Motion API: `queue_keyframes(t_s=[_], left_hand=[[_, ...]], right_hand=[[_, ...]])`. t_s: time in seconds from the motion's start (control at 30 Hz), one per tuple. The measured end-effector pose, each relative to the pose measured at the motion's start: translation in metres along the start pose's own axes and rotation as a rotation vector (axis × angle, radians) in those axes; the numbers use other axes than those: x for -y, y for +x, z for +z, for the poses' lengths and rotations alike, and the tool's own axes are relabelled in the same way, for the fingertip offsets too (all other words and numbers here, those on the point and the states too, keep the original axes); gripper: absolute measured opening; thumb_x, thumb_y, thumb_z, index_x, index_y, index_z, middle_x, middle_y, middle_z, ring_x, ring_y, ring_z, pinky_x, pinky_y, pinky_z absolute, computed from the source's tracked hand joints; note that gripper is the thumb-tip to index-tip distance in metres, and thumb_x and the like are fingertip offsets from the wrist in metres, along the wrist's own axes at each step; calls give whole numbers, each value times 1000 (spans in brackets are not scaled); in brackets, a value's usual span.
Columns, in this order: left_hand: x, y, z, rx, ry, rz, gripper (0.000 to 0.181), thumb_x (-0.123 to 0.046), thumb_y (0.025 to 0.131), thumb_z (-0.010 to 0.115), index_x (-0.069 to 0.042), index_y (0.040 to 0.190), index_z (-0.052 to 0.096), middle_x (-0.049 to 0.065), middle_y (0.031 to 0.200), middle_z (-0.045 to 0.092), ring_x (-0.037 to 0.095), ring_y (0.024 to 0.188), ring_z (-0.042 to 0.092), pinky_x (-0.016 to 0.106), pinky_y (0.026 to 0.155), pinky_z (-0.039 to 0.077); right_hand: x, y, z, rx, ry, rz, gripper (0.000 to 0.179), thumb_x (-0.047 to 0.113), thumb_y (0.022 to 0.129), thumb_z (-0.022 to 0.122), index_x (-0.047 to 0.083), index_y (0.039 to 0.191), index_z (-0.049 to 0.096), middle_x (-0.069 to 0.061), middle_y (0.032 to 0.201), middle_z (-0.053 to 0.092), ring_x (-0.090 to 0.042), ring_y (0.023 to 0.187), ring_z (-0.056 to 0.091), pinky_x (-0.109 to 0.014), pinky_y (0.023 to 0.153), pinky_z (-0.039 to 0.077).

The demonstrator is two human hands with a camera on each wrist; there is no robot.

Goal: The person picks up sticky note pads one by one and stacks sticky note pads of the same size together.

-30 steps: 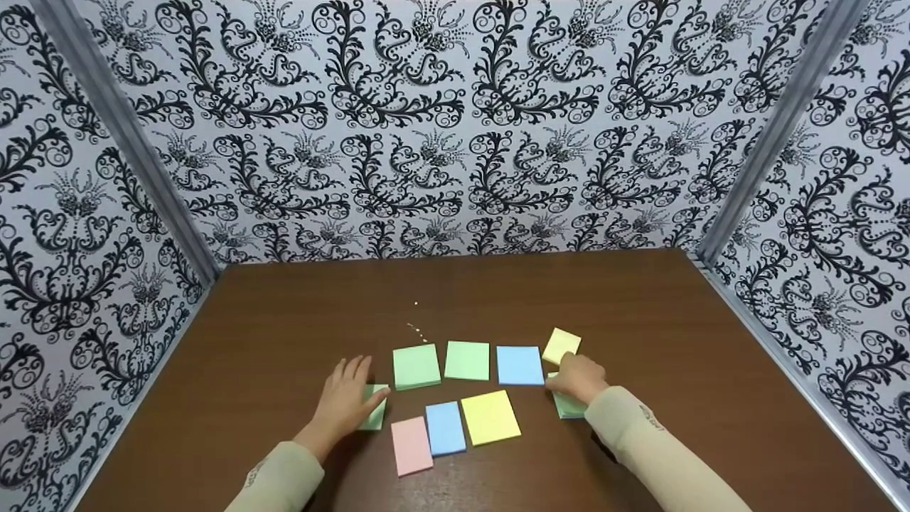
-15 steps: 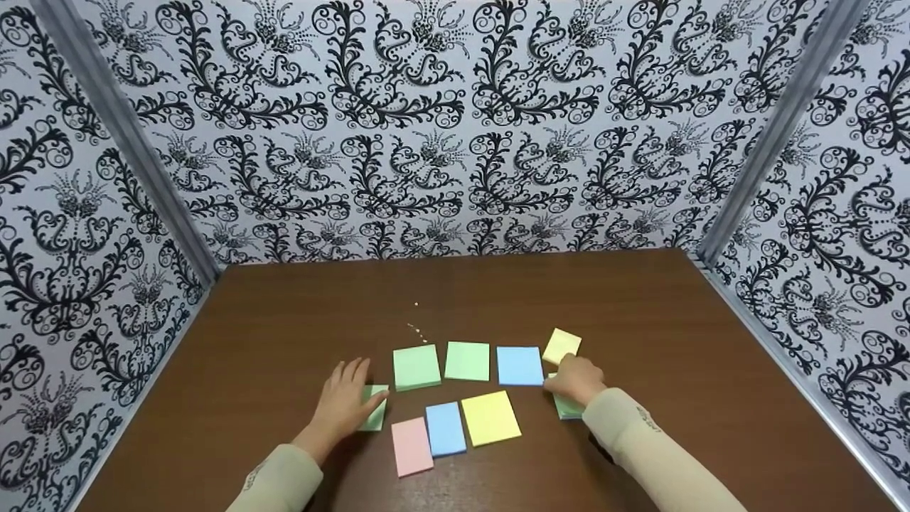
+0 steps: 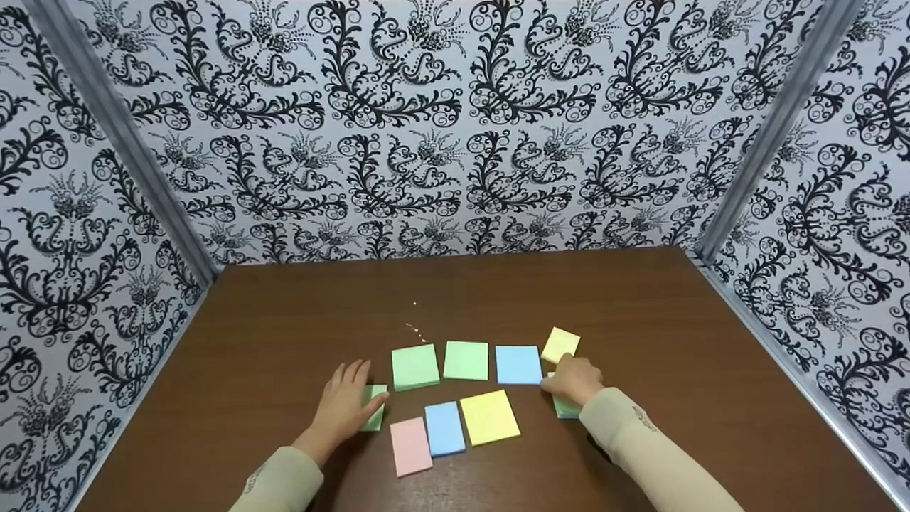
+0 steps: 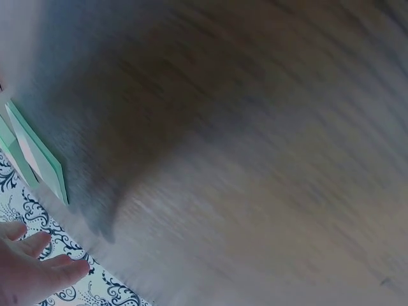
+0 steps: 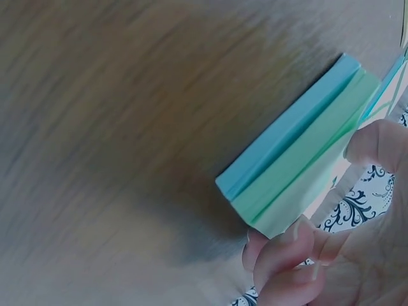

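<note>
Little has been shifted since half a second ago: at three o'clock from the large yellow pad (image 3: 490,418), the green-and-blue stack (image 3: 565,409) is pinched by the right hand (image 3: 577,380); at nine, a green pad (image 3: 375,421) is partly covered by the left hand (image 3: 345,404), fingers spread, nothing gripped.

Brown tabletop (image 3: 604,291) (a few pale specks (image 3: 416,329) on it), white scroll-patterned walls (image 3: 455,171), grey corner strips (image 3: 128,142).

4 grn pads (image 3: 415,367), 3 blue pads (image 3: 518,365), 2 yel pads (image 3: 490,417), 1 pink pad (image 3: 411,447), 2 hands (image 3: 343,400).
</note>
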State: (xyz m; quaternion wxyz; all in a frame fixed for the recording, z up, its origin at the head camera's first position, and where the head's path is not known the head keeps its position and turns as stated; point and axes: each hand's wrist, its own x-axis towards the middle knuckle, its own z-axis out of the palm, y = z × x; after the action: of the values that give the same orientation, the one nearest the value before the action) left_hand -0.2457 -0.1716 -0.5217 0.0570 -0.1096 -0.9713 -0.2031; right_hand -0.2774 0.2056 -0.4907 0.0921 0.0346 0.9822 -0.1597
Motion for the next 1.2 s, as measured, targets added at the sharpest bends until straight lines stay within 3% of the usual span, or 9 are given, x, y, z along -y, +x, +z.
queue_keyframes(t_s=[0.67, 0.83, 0.97, 1.1, 1.2], left_hand=[[-2, -4, 0, -22, -7, 18, 67, -40, 89, 56, 6, 133, 38, 26, 135, 39, 48, 126, 30, 58, 101, 26], [0, -3, 1, -33, 2, 9, 65, -38, 88, 57, 6, 133, 39, 26, 135, 39, 48, 125, 31, 57, 101, 27], [2, -3, 0, -34, 1, 6, 65, -39, 89, 56, 5, 133, 38, 26, 135, 38, 47, 126, 31, 57, 101, 27], [2, -3, 0, -30, -7, -2, 65, -39, 89, 55, 5, 134, 38, 26, 136, 38, 48, 126, 30, 58, 101, 27], [1, -5, -1, -32, -18, -6, 64, -38, 89, 56, 5, 133, 39, 27, 135, 38, 48, 126, 30, 58, 101, 26]], right_hand=[[-5, -4, 0, -18, -7, -8, 55, 35, 78, 62, -9, 108, 50, -14, 75, 53, -23, 61, 50, -35, 52, 41], [-9, -4, -2, -14, 37, 10, 69, 40, 79, 64, -14, 118, 43, -14, 77, 54, -23, 63, 50, -35, 54, 41], [-14, -3, -10, 33, 84, 18, 82, 46, 82, 60, -18, 126, 33, -21, 90, 56, -27, 72, 54, -42, 63, 45], [-20, -2, -23, 49, 155, 14, 79, 46, 86, 56, -18, 126, 34, -23, 96, 56, -27, 73, 56, -41, 62, 46], [-21, -1, -33, 26, 192, 4, 64, 40, 89, 52, -15, 121, 41, -17, 86, 55, -23, 65, 52, -34, 53, 41]])
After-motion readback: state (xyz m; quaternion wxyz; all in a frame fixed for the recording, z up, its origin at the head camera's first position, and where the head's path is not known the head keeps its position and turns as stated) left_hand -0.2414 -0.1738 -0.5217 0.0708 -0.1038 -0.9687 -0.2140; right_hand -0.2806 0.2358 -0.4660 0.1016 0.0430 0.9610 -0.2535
